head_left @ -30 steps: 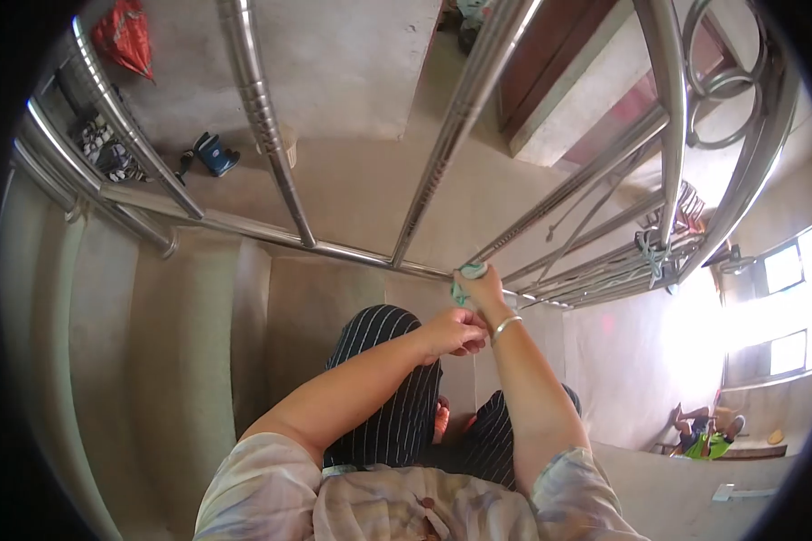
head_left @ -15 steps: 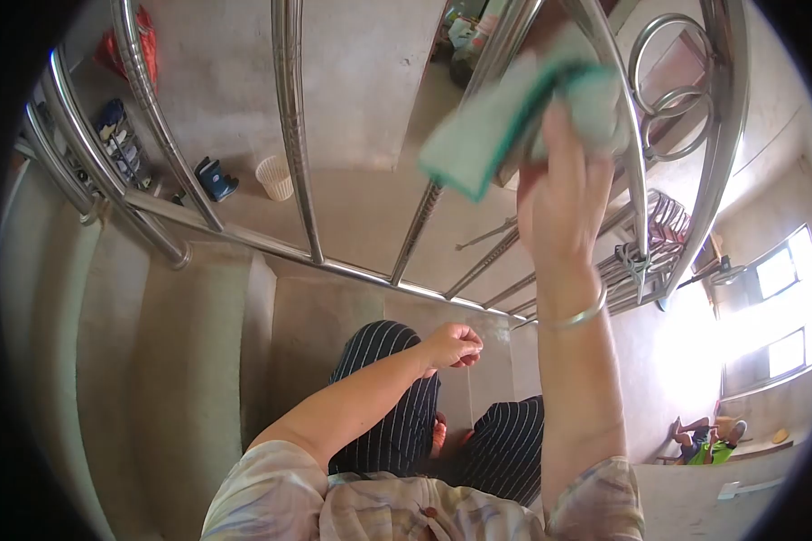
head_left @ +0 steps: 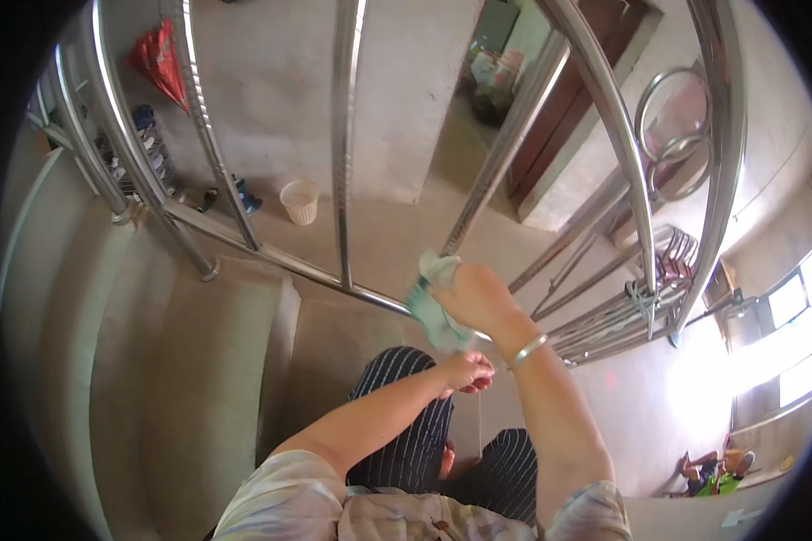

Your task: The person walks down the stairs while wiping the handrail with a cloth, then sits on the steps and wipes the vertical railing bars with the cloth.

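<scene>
My right hand [head_left: 475, 296], with a bangle at the wrist, grips a white and green cloth [head_left: 444, 326]. The cloth is pressed around the lower part of a shiny metal baluster [head_left: 485, 180], close to the bottom rail [head_left: 381, 298]. Just below the cloth, my left hand [head_left: 468, 371] hangs in front of my knee with its fingers curled in; I see nothing in it. Striped dark trousers [head_left: 397, 397] cover my legs.
Concrete steps [head_left: 180, 361] descend on the left beside the railing. Beyond the bars stand a white basket [head_left: 299, 202], blue boots [head_left: 246, 197] and a red folded umbrella [head_left: 160, 65]. Metal rings [head_left: 674, 113] decorate the railing at right. A person [head_left: 717, 473] sits far off, lower right.
My right hand has brought the cloth down from high on the railing to the foot of a baluster. My left hand stays nearly in place. The view has shifted slightly.
</scene>
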